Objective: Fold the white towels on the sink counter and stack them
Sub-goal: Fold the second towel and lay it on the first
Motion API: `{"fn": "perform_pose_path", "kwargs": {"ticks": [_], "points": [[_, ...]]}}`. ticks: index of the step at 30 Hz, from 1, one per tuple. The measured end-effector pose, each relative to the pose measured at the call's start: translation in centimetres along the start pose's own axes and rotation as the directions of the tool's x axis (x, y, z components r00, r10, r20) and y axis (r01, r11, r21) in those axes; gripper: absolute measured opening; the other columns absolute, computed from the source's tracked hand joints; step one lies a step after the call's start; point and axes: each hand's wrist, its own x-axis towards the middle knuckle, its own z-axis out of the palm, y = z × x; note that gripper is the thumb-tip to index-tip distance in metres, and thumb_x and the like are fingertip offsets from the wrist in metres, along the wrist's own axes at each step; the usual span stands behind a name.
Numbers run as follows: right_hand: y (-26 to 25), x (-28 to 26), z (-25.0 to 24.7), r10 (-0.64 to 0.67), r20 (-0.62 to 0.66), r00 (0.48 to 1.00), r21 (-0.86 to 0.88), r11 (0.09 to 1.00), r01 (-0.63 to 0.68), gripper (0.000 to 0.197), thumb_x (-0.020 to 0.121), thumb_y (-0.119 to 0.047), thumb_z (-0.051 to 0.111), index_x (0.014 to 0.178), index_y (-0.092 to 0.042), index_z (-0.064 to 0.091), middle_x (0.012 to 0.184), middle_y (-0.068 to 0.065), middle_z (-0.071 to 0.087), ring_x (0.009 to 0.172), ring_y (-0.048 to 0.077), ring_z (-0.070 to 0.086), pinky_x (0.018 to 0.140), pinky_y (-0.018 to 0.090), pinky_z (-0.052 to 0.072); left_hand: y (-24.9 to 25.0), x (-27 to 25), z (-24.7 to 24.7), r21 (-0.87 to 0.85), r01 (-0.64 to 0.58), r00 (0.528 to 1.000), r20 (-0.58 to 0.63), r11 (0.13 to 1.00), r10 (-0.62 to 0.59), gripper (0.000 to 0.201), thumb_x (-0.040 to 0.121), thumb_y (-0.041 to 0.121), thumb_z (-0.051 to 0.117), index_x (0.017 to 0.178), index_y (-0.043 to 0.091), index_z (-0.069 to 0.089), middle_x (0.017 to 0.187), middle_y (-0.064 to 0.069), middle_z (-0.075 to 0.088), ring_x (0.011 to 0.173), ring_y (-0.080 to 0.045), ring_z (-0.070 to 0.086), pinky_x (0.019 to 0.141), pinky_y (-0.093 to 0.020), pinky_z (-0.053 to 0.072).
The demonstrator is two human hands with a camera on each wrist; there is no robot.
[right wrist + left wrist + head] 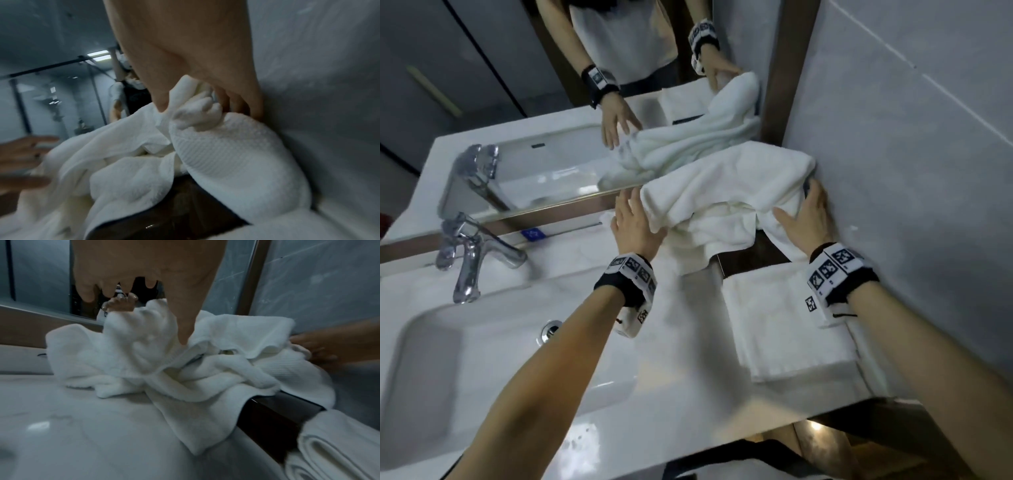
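Crumpled towel (722, 192) pinched by right hand (804, 219), left hand (633, 222) touching

The crumpled towel (726, 192) is white, with a ribbed, waffle-like weave on its right part in the right wrist view. The folded towel (784, 329) is plain white too. The worktop (681, 370) is glossy white, the basin (465, 370) the same. The tap (472, 253) is shiny chrome. The wall (911, 137) is pale grey with a thin white seam. Both wristbands (630, 279) are black, carrying white blocks printed with black square markers. The mirror frame (787, 68) is dark brown.
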Motion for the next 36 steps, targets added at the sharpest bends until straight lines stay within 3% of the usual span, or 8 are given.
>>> {"fn": "perform_pose_path", "kwargs": {"ticks": [5,13,19,23,27,29,32,36], "points": [[-0.6,2.3,1.2,0.202,0.147,0.968,0.077,0.974,-0.215,0.107,0.073,-0.049,0.073,0.149,-0.008,0.010,0.154,0.014,0.025,0.140,0.029,0.030,0.114,0.039,0.027,-1.3,2.3,-0.1,-0.003,-0.008,0.988,0.155,1.000,0.008,0.097,0.072,0.037,0.076,0.147,0.021,0.017,0.149,-0.011,0.035,0.142,-0.032,0.023,0.111,-0.053,0.024],[-0.6,3.3,2.6,0.210,0.105,0.972,0.033,0.976,-0.214,0.054,0.078,-0.031,0.068,0.121,-0.003,0.052,0.126,0.016,0.059,0.116,0.034,0.055,0.089,0.033,0.045,-0.9,2.8,1.3,0.117,0.010,0.951,0.307,0.993,-0.045,0.066,0.079,0.045,0.066,0.133,0.021,0.038,0.133,-0.012,0.050,0.128,-0.034,0.034,0.104,-0.049,0.030],[-1.9,3.0,1.0,0.184,-0.039,0.982,0.230,0.958,-0.171,0.045,0.078,-0.028,0.065,0.113,-0.005,0.049,0.115,0.014,0.062,0.105,0.032,0.060,0.077,0.030,0.041,-0.5,3.2,-0.8,-0.188,0.014,0.994,0.109,0.982,0.007,0.032,0.090,0.016,0.049,0.120,0.004,0.048,0.116,-0.021,0.061,0.110,-0.038,0.054,0.086,-0.040,0.043],[-3.7,2.7,-2.1,0.133,-0.137,0.982,0.409,0.910,-0.066,0.047,0.068,-0.037,0.065,0.106,-0.015,0.049,0.105,0.003,0.061,0.099,0.027,0.062,0.081,0.033,0.049,0.9,4.2,-4.3,-0.449,-0.040,0.999,-0.041,0.893,0.024,0.025,0.093,0.009,0.046,0.116,-0.002,0.047,0.100,-0.012,0.056,0.098,-0.027,0.055,0.070,-0.023,0.034],[-6.4,2.0,-5.3,0.093,-0.183,0.979,0.444,0.896,-0.002,0.044,0.062,-0.050,0.064,0.097,-0.028,0.049,0.105,-0.002,0.064,0.093,0.021,0.064,0.083,0.045,0.055,3.0,4.1,-7.1,-0.588,-0.008,0.994,-0.094,0.809,-0.059,0.019,0.093,0.016,0.043,0.110,0.007,0.047,0.095,-0.005,0.054,0.095,-0.028,0.053,0.082,-0.037,0.044],[-7.5,1.4,-6.2,0.067,-0.195,0.978,0.473,0.880,0.035,0.048,0.063,-0.050,0.066,0.101,-0.023,0.054,0.104,-0.001,0.065,0.087,0.014,0.065,0.078,0.037,0.057,4.1,3.4,-8.1,-0.651,0.000,0.990,-0.106,0.759,-0.090,0.011,0.093,0.018,0.042,0.102,0.015,0.045,0.088,0.003,0.052,0.087,-0.022,0.050,0.077,-0.034,0.042],[-8.7,0.3,-6.6,0.005,-0.192,0.981,0.627,0.770,0.119,0.051,0.073,-0.033,0.070,0.113,-0.006,0.053,0.100,0.001,0.065,0.065,-0.013,0.060,0.056,0.008,0.048,6.0,1.8,-9.7,-0.715,0.001,0.989,-0.105,0.699,-0.108,0.010,0.089,0.018,0.041,0.098,0.022,0.044,0.084,0.013,0.050,0.084,-0.014,0.049,0.074,-0.031,0.042],[-8.5,-1.6,-6.7,-0.031,-0.134,0.991,0.722,0.681,0.119,0.043,0.083,-0.026,0.064,0.117,-0.004,0.052,0.095,-0.006,0.063,0.060,-0.017,0.058,0.050,0.004,0.043,8.1,-0.9,-11.7,-0.747,0.038,0.993,-0.043,0.664,-0.106,0.015,0.088,0.017,0.038,0.101,0.024,0.044,0.095,0.005,0.056,0.095,-0.020,0.055,0.090,-0.041,0.047]]}}
